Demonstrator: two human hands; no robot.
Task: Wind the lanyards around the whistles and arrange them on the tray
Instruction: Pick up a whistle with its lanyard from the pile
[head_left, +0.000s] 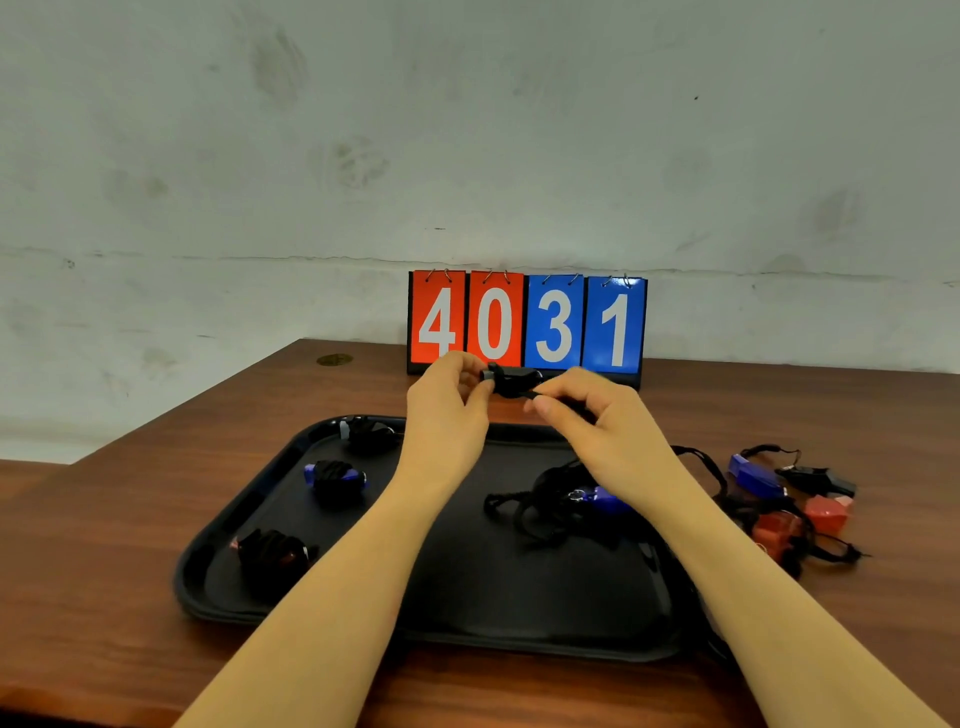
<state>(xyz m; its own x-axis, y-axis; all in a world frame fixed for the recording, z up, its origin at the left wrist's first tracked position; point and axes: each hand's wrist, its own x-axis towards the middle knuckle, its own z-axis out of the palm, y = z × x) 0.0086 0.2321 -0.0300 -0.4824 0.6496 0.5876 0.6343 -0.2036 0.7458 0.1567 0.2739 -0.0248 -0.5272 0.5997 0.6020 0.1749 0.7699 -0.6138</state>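
Observation:
My left hand (447, 400) pinches one end of a black whistle (511, 382), held in the air above the far rim of the black tray (467, 613). My right hand (582, 410) pinches its black lanyard (571, 402) close to the whistle body. Three wound whistles lie in a column on the tray's left side: a black one (369, 434), a blue one (335, 477) and a red one (272, 553). A blue whistle with a loose black lanyard (571, 501) lies on the tray's right part.
Right of the tray, a tangle of blue, black and red whistles (789, 499) with loose lanyards lies on the brown table. A flip scoreboard (527, 325) reading 4031 stands at the table's far edge against the wall. The table's left edge runs diagonally.

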